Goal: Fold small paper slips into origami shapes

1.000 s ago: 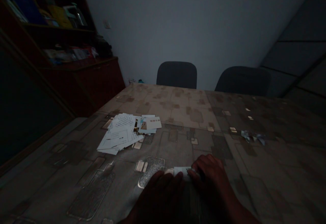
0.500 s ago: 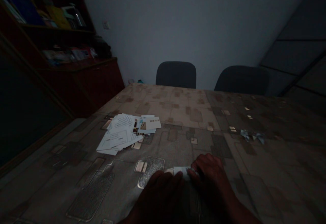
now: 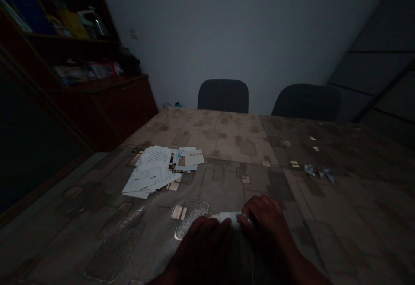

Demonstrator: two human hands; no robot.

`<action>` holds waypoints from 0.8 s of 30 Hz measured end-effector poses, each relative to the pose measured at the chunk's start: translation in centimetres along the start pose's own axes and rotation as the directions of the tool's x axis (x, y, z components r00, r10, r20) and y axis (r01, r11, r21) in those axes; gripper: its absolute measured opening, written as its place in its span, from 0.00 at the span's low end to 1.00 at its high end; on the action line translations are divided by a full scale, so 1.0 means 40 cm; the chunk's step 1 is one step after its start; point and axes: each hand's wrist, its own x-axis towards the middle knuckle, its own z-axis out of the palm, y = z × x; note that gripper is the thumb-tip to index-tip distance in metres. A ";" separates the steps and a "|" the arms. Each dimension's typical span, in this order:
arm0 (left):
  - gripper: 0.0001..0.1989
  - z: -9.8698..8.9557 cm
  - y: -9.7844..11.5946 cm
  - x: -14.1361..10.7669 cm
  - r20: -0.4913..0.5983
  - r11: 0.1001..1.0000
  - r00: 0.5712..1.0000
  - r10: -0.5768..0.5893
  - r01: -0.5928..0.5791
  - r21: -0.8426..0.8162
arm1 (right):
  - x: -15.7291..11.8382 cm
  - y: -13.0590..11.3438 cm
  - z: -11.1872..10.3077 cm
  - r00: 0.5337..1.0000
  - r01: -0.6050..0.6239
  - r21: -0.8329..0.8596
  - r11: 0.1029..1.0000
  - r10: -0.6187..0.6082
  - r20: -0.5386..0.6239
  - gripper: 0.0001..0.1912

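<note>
A small pale piece of paper (image 3: 231,218) lies at the near side of the patterned table (image 3: 227,190), between my two hands. My left hand (image 3: 207,244) is closed, its fingers pressed together at the left edge of the paper. My right hand (image 3: 266,222) has its fingers bent, with thumb and fingertips gripping the right end. The palms and most of the lower fingers are dark. Farther left lies a spread pile of white printed papers (image 3: 151,172), with smaller picture cards (image 3: 191,158) overlapping its right side.
Two crumpled scraps (image 3: 319,172) lie on the right of the table. Two dark chairs (image 3: 223,96) stand at the far edge. A red-brown cabinet (image 3: 126,103) with filled shelves is at the left.
</note>
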 end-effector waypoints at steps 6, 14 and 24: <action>0.24 0.012 -0.004 0.005 -0.013 1.000 1.000 -0.005 0.004 -0.026 | -0.002 0.007 -0.029 0.998 -0.055 0.045 0.997 0.057 -0.027 0.05; 0.27 0.008 -0.007 0.015 -0.002 0.997 1.000 -0.003 0.003 -0.081 | -0.041 -0.009 -0.042 0.923 0.350 0.024 0.936 -0.341 -0.178 0.15; 0.22 0.014 -0.009 0.009 0.060 0.997 0.998 -0.022 0.026 -0.069 | -0.048 0.002 -0.028 0.906 0.412 -0.040 0.910 -0.414 -0.092 0.15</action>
